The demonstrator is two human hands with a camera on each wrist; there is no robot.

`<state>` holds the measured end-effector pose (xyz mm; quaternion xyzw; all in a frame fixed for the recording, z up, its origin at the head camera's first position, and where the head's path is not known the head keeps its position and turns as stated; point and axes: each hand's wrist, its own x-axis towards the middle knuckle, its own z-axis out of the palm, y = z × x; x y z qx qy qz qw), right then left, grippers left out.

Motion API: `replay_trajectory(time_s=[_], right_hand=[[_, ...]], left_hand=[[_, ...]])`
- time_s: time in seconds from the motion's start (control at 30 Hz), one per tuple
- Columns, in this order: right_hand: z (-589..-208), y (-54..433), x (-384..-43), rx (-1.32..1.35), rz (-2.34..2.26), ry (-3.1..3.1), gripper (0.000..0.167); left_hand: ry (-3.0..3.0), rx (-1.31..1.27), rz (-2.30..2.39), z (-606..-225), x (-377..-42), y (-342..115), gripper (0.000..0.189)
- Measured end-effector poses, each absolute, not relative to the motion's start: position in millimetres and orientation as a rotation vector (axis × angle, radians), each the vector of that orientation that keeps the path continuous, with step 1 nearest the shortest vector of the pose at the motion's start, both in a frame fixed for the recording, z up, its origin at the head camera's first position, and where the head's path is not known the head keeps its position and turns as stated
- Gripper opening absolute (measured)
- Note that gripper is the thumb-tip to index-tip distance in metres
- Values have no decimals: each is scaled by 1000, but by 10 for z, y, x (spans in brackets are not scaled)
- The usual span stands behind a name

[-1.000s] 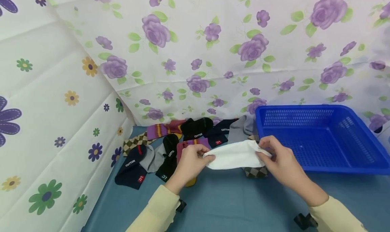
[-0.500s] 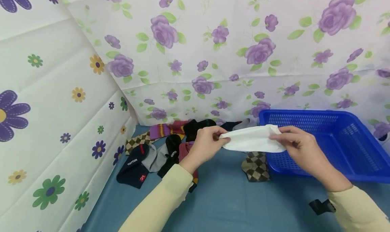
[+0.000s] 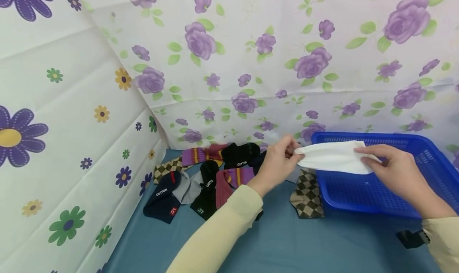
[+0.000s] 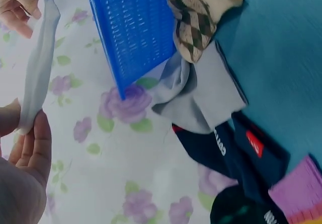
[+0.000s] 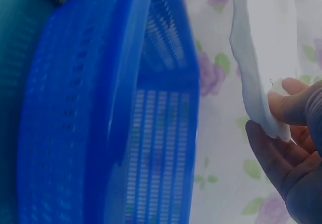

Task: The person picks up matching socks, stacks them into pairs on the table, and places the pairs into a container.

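Note:
A white sock [image 3: 333,157] is stretched level between both hands, above the table and partly over the near left side of the blue basket [image 3: 369,207]. My left hand [image 3: 277,161] pinches one end of it between thumb and fingers. At the opposite end my right hand [image 3: 398,169] grips the fabric, thumb against fingertips. In the left wrist view the sock [image 4: 39,63] hangs as a narrow strip with a hand at each end. The right wrist view has the thumb pressing the sock's edge [image 5: 266,48] beside the basket wall.
A checkered sock [image 3: 307,195] lies against the basket's left side. Several dark, grey and purple socks, including a navy sock [image 3: 163,199] and a black sock [image 3: 240,154], are spread at the table's back left. A flowered curtain [image 3: 229,65] stands behind.
Both hands have carried the white sock to the right, from in front of the sock pile to over the basket's left side. The camera view has shifted slightly as well.

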<state>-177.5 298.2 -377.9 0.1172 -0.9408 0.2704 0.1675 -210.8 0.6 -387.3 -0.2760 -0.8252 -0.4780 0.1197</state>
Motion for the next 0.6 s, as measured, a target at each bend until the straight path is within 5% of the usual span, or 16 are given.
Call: replay_trajectory(time_s=[0.6], right_hand=[[-3857, 3677, -1945, 287, 428, -2822, 29]], left_hand=[[-2880, -721, -1199, -3810, -2177, 872, 29]])
